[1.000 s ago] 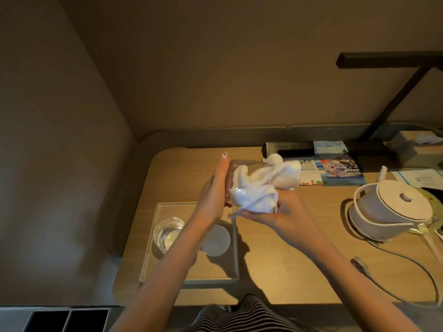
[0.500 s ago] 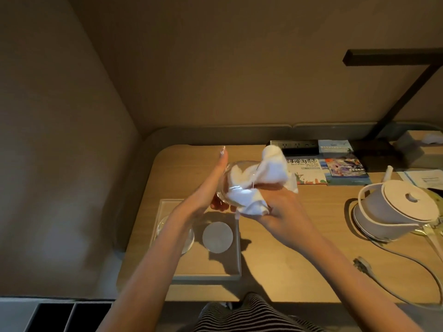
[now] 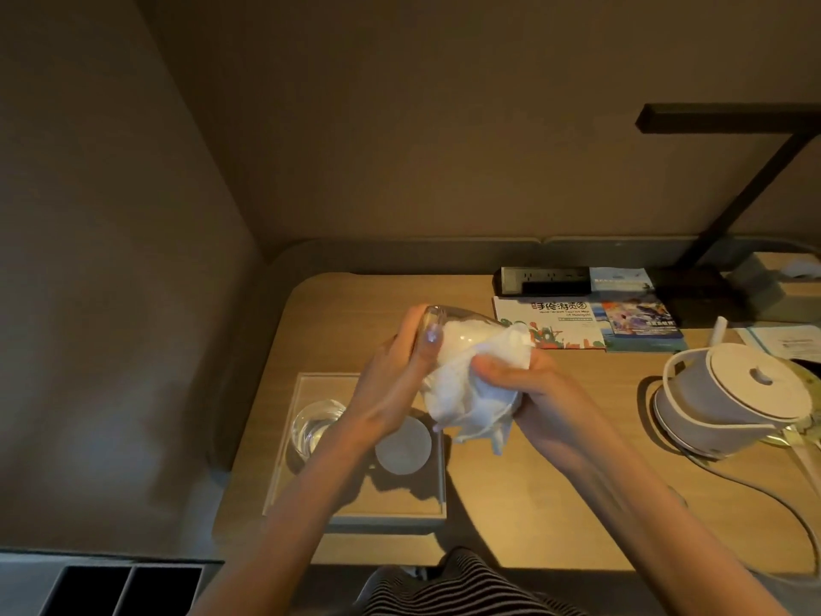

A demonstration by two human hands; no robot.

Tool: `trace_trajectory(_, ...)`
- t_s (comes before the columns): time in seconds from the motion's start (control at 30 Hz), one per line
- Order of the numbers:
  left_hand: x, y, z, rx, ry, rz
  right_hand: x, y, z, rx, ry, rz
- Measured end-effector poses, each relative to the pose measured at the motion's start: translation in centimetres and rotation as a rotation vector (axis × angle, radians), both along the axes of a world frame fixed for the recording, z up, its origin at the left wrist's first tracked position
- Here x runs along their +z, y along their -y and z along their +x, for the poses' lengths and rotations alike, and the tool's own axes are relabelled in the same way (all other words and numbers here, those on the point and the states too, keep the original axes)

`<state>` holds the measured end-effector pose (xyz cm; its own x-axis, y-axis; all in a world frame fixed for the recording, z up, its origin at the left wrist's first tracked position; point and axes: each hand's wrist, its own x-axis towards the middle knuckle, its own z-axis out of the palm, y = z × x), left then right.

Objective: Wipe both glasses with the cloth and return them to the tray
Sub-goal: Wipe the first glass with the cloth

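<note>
My left hand [image 3: 395, 371] grips a clear glass [image 3: 457, 329] tilted on its side above the table, its base toward the left. A white cloth [image 3: 471, 393] is stuffed into the glass and spills out below it; my right hand [image 3: 528, 389] is closed on the cloth at the glass's mouth. A second clear glass [image 3: 313, 426] stands upright at the left of the shallow rectangular tray [image 3: 386, 517], partly hidden by my left forearm. A round white coaster [image 3: 402, 446] lies in the tray beside it.
A white electric kettle [image 3: 737, 397] with its cord stands at the right. Brochures [image 3: 573, 324] and a power strip [image 3: 544, 277] lie along the back edge. A tissue box [image 3: 782, 282] sits at the far right. Walls close in at left and back.
The glass has turned in my left hand, its base swinging up and left. My right hand has shifted lower with the cloth, whose loose end now hangs below instead of sticking up.
</note>
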<state>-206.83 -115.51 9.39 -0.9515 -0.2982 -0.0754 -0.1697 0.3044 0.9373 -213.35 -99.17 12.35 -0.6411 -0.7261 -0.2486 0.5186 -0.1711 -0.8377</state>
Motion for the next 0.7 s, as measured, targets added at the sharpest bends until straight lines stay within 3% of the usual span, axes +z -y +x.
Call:
trace_trajectory(0.07, 0.3, 0.7, -0.2, -0.035, 0.078, 0.161, -0.2, -0.2, 0.3, -0.010, -0.286, 0.098)
trace_trajectory(0.17, 2.5, 0.6, -0.5, 0.024, 0.178, 0.247, -1.1, -0.3, 0.4, 0.031, -1.063, 0.409)
trace_trajectory(0.23, 2.9, -0.1, -0.7, 0.004, 0.173, 0.347, -1.5, -0.4, 0.4, 0.075, -1.222, 0.466)
trace_trajectory(0.33, 2.7, -1.5, -0.7, 0.090, 0.108, 0.333, -1.1, -0.4, 0.9, 0.029, -1.013, 0.375)
trace_trajectory(0.4, 1.7, -1.9, -0.4, 0.168, 0.026, 0.266, -0.4, -0.6, 0.9, 0.044, -0.644, 0.232)
trace_trajectory(0.53, 0.0, -2.2, 0.2, 0.156, -0.228, -0.167, 0.3, -1.3, -0.1, 0.081, -0.045, -0.023)
trace_trajectory(0.63, -0.4, -1.3, -0.3, 0.034, -0.180, -0.243, 0.4, -1.5, -0.1, 0.025, 0.073, -0.102)
trace_trajectory(0.7, 0.0, -0.5, -0.5, -0.024, -0.090, -0.083, 0.4, -1.6, 0.2, -0.055, -0.030, -0.033)
